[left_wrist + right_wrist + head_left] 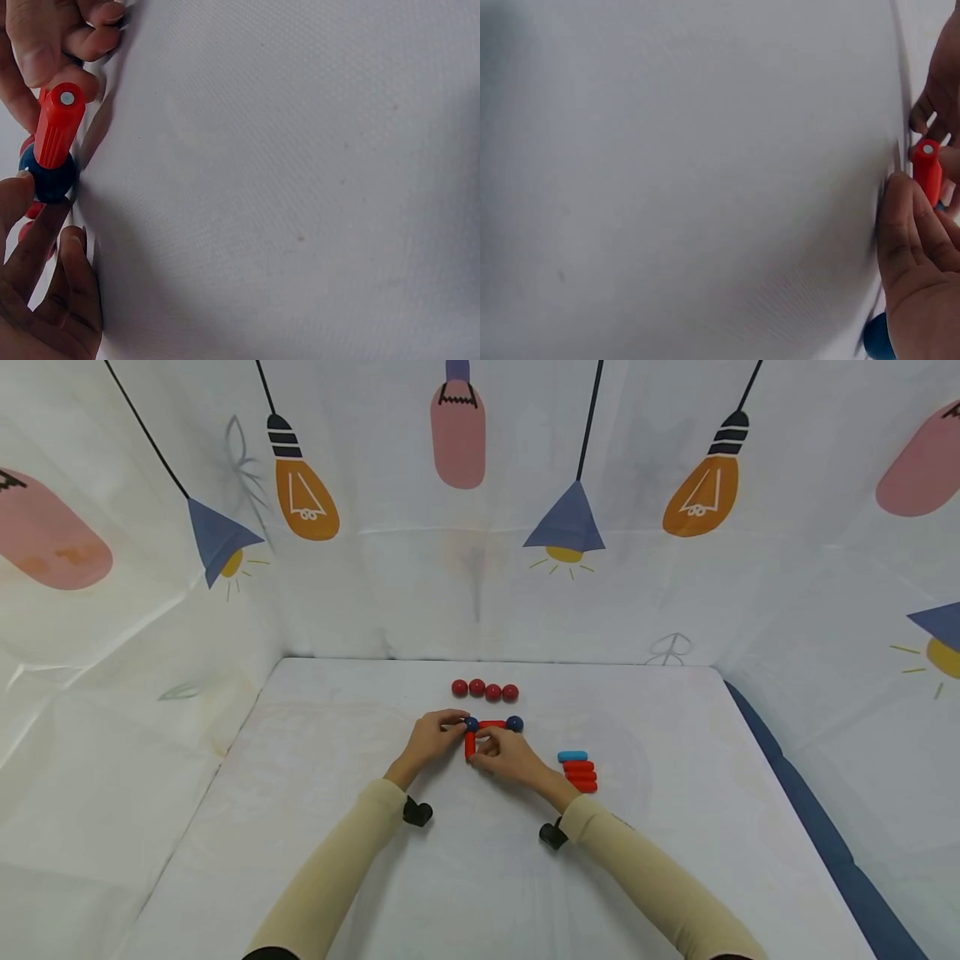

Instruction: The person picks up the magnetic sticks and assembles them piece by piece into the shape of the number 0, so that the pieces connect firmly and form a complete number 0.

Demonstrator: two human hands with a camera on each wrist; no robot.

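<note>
On the white table, a blue ball point(471, 724) forms the corner of a small magnetic building figure. One red magnetic rod point(492, 723) runs from it to a second blue ball point(514, 723). Another red magnetic rod point(470, 746) points from the corner toward the person; its silver end tip shows in the left wrist view. My left hand point(435, 737) pinches the corner ball between thumb and finger, as the left wrist view also shows. With its fingertips, my right hand point(510, 756) pinches the near-pointing rod, partly covering it.
Several red balls point(477, 687) lie in a row beyond the figure. Right of my right hand, a light blue rod point(572, 757) lies above several stacked-up red rods point(581, 777). A white printed cloth wall point(480, 593) rises behind the table's far edge.
</note>
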